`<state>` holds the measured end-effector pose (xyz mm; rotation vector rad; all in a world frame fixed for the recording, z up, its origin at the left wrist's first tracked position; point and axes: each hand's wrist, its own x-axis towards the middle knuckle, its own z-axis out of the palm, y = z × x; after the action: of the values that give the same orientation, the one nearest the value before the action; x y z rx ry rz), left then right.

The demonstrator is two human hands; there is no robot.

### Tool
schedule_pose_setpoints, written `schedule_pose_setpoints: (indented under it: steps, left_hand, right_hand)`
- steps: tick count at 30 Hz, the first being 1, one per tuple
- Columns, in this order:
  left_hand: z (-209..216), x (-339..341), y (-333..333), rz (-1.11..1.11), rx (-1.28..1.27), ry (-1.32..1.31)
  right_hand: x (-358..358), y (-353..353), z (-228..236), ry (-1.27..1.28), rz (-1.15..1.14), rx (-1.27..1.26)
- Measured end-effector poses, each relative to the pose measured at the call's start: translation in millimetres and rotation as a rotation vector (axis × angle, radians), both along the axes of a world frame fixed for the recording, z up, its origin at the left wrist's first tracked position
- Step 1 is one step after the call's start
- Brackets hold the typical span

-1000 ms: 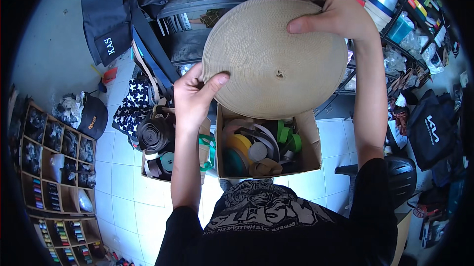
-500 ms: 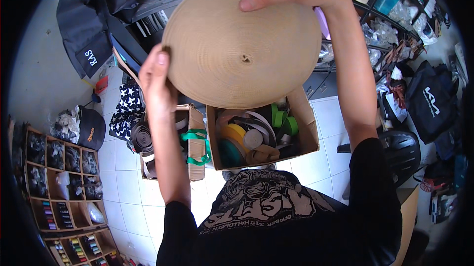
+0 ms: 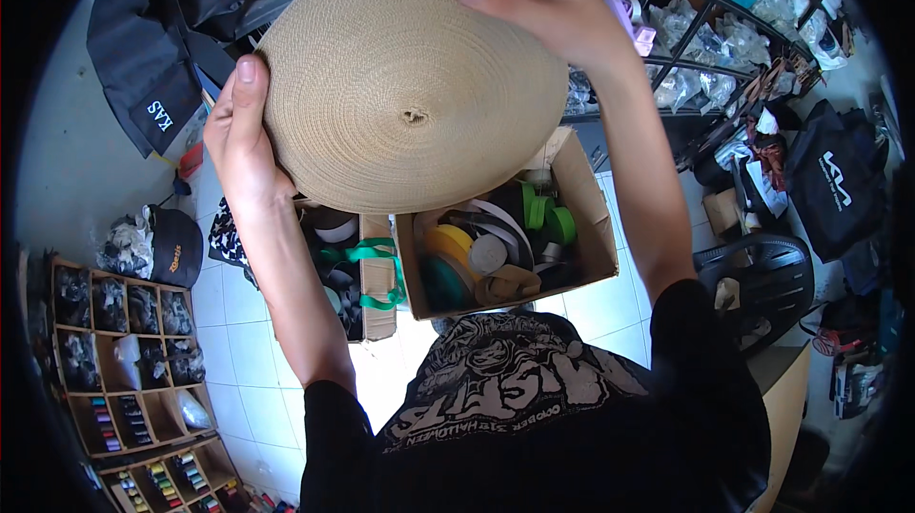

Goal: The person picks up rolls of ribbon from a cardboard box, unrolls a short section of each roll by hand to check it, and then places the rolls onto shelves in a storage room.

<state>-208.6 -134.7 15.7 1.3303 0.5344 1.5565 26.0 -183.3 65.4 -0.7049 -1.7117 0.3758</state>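
Between my two hands I hold up a large, flat roll of beige webbing (image 3: 410,56), wound in a tight spiral with a small hole at its core. My left hand (image 3: 243,137) grips its left edge, thumb on the near face and fingers behind. Across the upper right edge lies my right hand (image 3: 553,8), its thumb pressed on the face; its other fingers go over the far rim. Below the roll stands an open cardboard box (image 3: 572,289) with rolls of yellow webbing (image 3: 448,244), bright green webbing (image 3: 548,218) and other strap coils.
A second carton (image 3: 381,313) with a green ribbon (image 3: 367,251) stands left of the box. Black shelving (image 3: 667,70) with plastic-wrapped goods is at the far right. A wooden cubby shelf (image 3: 105,351) lines the left, and a black chair (image 3: 762,275) stands at right.
The beige webbing roll has moved left, with both hands on it. My left hand now shows its thumb up along the roll's edge.
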Motion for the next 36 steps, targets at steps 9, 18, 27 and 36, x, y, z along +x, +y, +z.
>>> schedule_pose_setpoints:
  steps: [9, 18, 27, 36]
  left_hand:
    - [0, 3, 19, 0.134, -0.047, -0.417]
    - [8, 17, 21, 0.239, -0.014, -0.366]
    - [56, -6, 17, 0.091, 0.056, 0.33]
    - [47, -26, 23, 0.094, 0.197, 0.505]
  right_hand:
    - [-16, -8, -100, 0.494, -0.037, -0.125]
    - [-20, 6, -105, 0.595, -0.092, -0.127]
    - [-5, 6, -114, 0.638, -0.103, -0.205]
    - [-10, -4, -130, 0.497, -0.101, -0.296]
